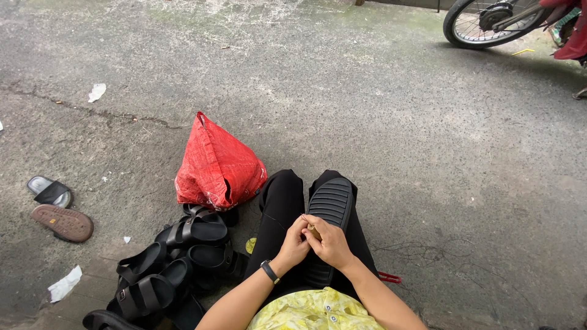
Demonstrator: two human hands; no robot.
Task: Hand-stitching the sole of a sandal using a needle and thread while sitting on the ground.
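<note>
The sole [330,205] lay tread-up along the lap, steadied there so both hands could work at its near end. The left hand [295,244] and right hand [330,243] were pinched together on a small brownish piece [313,231]. Sandals [177,263] were heaped at 8 o'clock, a red bag [217,165] at 11. Cracked concrete ground [397,122] lay all round; a wheel [489,21] stood at 1.

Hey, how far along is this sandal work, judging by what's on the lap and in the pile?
Nothing looks clearly finished. In hand: a black sole lies ribbed side up across the lap, and the left hand and right hand pinch a small brownish object over it. Left: the pile of black sandals beside the red bag; whether any are done can't be told.
</note>
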